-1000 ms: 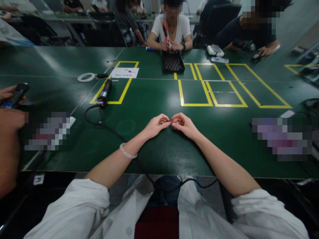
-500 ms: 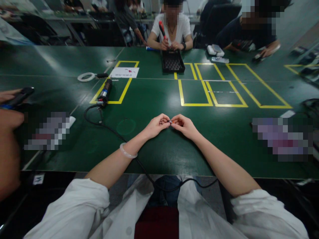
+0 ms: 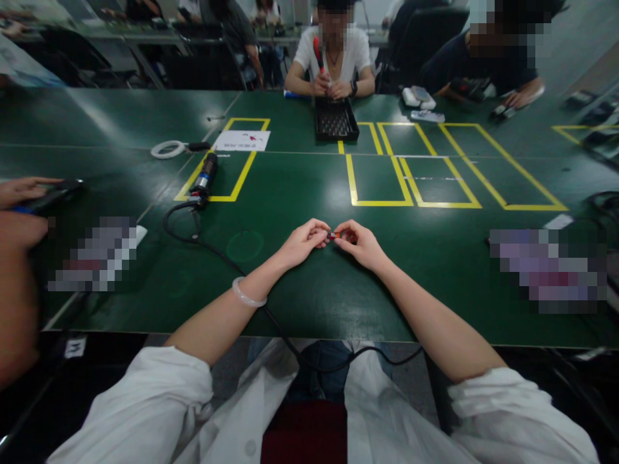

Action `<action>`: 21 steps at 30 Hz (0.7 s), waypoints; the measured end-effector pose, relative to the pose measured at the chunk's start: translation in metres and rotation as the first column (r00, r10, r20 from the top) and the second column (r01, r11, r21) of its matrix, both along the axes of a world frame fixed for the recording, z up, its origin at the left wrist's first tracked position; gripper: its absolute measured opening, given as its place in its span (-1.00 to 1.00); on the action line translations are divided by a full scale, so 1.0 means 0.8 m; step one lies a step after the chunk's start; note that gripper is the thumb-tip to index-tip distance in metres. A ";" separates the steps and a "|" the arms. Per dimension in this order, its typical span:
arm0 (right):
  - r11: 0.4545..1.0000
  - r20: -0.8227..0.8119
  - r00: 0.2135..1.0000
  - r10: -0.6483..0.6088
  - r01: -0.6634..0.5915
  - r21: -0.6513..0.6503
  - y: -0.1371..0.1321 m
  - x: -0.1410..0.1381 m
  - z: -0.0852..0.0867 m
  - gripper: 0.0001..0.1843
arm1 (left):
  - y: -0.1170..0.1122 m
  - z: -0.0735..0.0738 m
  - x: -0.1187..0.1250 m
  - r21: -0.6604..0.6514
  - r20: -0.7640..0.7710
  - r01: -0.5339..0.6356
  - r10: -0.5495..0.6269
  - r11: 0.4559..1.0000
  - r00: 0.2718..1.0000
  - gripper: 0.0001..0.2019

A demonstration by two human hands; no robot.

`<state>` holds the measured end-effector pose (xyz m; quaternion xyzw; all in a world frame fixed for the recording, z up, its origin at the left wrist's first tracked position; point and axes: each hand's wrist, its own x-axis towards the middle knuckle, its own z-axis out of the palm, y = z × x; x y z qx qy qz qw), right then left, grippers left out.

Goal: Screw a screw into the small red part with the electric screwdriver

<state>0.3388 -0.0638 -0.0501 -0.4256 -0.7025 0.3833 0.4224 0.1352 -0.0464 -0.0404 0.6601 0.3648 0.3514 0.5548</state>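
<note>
A tiny dark part with a bit of orange-red point(image 3: 333, 236) sits between my two hands, just above the green table; it is too small to name. My right hand point(image 3: 358, 243) pinches it between thumb and forefinger. On its other side my left hand point(image 3: 308, 241) is closed, with its fingertips against the part's left end. Most of the part is covered by fingers.
A dark cylindrical tool point(image 3: 206, 173) with a black cable point(image 3: 218, 252) lies left of my hands; the cable runs under my left forearm. Yellow tape outlines point(image 3: 382, 203) mark the table. Opposite, a person holds a red-handled tool point(image 3: 318, 53) over a black tray point(image 3: 356, 129).
My left thumb has shifted back a little and more of the small part shows. At the left, a neighbour's hand and dark object have moved right. The person opposite has shifted the red-handled tool slightly.
</note>
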 end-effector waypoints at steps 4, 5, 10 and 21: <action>1.000 -0.012 1.000 0.003 -0.003 -0.017 0.001 0.000 -0.002 -0.80 | 0.002 0.000 -0.003 0.041 -0.026 -0.015 0.016 0.999 1.000 -0.71; 1.000 -0.014 1.000 0.004 -0.004 -0.020 0.001 0.000 -0.003 -0.79 | 0.002 0.001 -0.004 0.049 -0.033 -0.019 0.021 0.999 0.999 -0.71; 0.999 -0.005 1.000 0.016 -0.016 -0.030 0.000 0.000 0.000 -0.80 | 0.008 0.009 -0.013 0.087 -0.056 -0.063 0.068 0.994 0.996 -0.69; 0.996 -0.020 0.999 0.033 -0.035 -0.082 -0.001 -0.002 0.001 -0.79 | 0.079 0.012 -0.130 0.356 -0.331 -0.339 0.457 0.871 0.826 -0.70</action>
